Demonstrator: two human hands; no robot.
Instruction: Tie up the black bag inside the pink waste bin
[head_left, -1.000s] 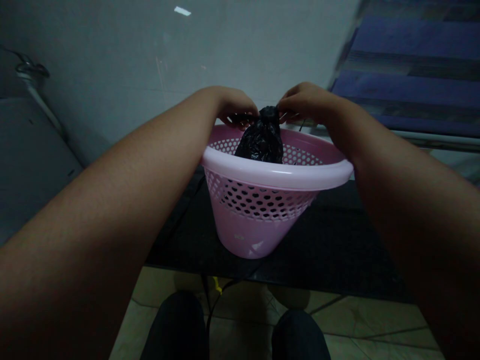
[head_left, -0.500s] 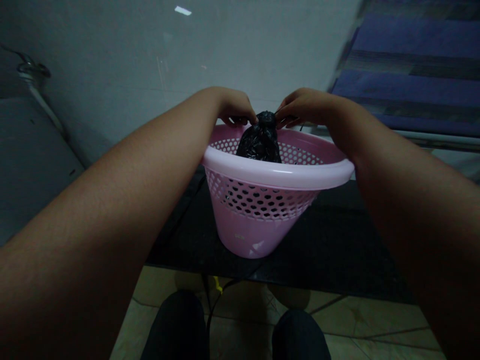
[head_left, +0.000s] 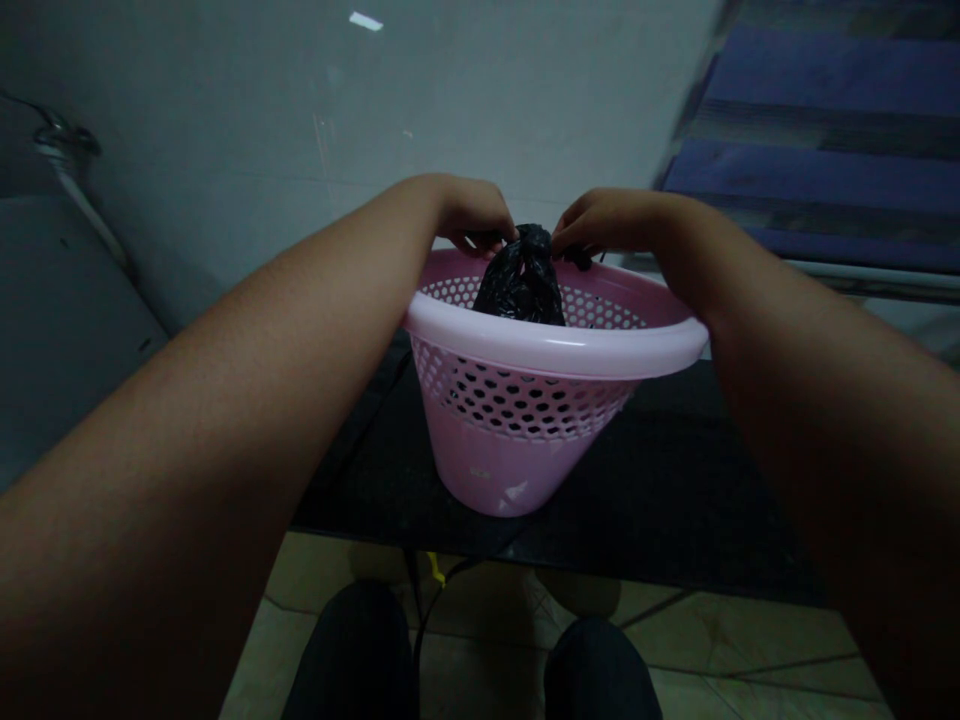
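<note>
Black tabletop (head_left: pixel 675 480) under pink basket (head_left: pixel 555 350) — pale wall (head_left: pixel 540 90), perhaps tiled, behind.

A glossy black bag (head_left: pixel 520 285), neck bunched, sits inside a pink perforated basket (head_left: pixel 555 350)

My right fingers (head_left: pixel 570 236) now sit lower; the gathered neck (head_left: pixel 535 239) of the black, crinkled plastic bag (head_left: pixel 516 296) has dropped slightly.

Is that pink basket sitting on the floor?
No, the pink basket stands on a black surface raised above the tiled floor.
</note>
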